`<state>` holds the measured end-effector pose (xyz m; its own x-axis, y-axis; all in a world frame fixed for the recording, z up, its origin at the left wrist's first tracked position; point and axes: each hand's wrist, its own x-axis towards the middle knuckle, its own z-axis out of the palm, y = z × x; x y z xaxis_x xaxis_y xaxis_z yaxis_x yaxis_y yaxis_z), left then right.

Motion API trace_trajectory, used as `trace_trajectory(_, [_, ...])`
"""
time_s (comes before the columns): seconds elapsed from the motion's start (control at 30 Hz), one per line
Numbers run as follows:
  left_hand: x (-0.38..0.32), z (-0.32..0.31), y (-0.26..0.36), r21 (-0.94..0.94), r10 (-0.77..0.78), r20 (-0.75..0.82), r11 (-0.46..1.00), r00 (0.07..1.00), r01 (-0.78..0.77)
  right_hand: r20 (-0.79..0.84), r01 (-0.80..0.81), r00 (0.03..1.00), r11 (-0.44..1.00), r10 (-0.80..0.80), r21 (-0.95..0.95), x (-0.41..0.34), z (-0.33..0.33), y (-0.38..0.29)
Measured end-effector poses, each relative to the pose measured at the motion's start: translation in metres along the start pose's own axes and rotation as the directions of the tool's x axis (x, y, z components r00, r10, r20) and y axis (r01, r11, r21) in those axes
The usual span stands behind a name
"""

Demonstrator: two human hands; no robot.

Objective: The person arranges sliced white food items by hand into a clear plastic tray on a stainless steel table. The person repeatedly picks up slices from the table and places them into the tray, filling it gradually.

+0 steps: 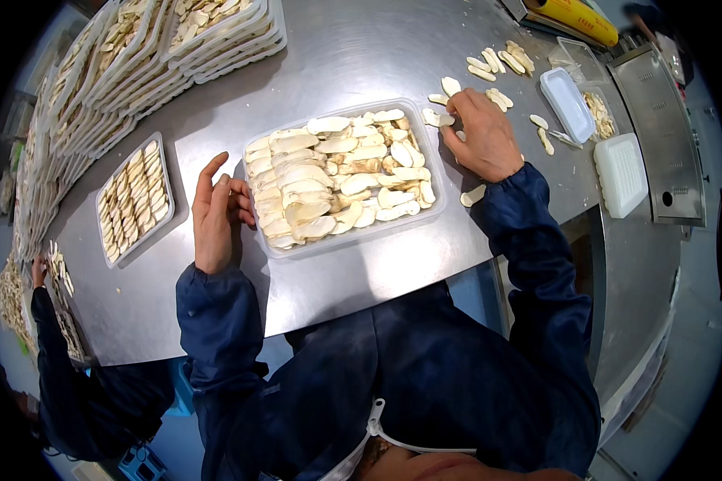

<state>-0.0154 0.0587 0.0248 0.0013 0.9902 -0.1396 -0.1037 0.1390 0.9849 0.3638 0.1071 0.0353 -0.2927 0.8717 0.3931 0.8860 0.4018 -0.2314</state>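
Note:
A clear plastic tray (349, 237) filled with overlapping pale slices, apparently sliced mushroom, lies on the steel table in front of me. At its left edge, my left hand (216, 210) has its thumb and index finger raised and apart, with the other fingers against or close to the tray wall. Beyond the tray's right edge is my right hand (484, 135), palm down, its fingertips at some loose slices. One slice (438, 118) lies beside the fingers; whether they grip anything is hidden. Another loose slice (473, 196) lies under the right cuff.
Stacked filled trays (225, 42) stand at the upper left, above a smaller filled tray (135, 201). More loose slices (517, 57), a white empty tray (567, 102), a white container (621, 174) and a yellow film roll (577, 21) are at the right. A co-worker's sleeve (51, 337) reaches in at left.

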Motion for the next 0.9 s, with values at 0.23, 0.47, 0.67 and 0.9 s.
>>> trace_trajectory(0.23, [-0.005, 0.000, 0.001, -0.008, -0.010, -0.016, 1.000, 1.000, 0.010, 0.068, 0.079, 0.995, 0.997, -0.078, -0.019, 0.006, 0.005, -0.001])
trace_trajectory(0.47, [-0.003, -0.001, 0.002, 0.006, -0.023, 0.001, 1.000, 1.000, 0.023, 0.126, 0.122, 0.987, 0.978, -0.101, -0.172, 0.008, 0.004, -0.005])
trace_trajectory(0.67, [-0.005, -0.007, 0.000, 0.011, -0.026, 0.009, 1.000, 1.000, 0.026, 0.247, 0.066, 0.969, 0.980, -0.019, -0.186, 0.011, -0.003, -0.006])
trace_trajectory(0.9, [-0.005, -0.012, -0.004, -0.004, -0.004, 0.019, 1.000, 1.000, 0.004, 0.272, -0.017, 0.961, 0.993, 0.048, -0.116, 0.012, -0.009, -0.009])
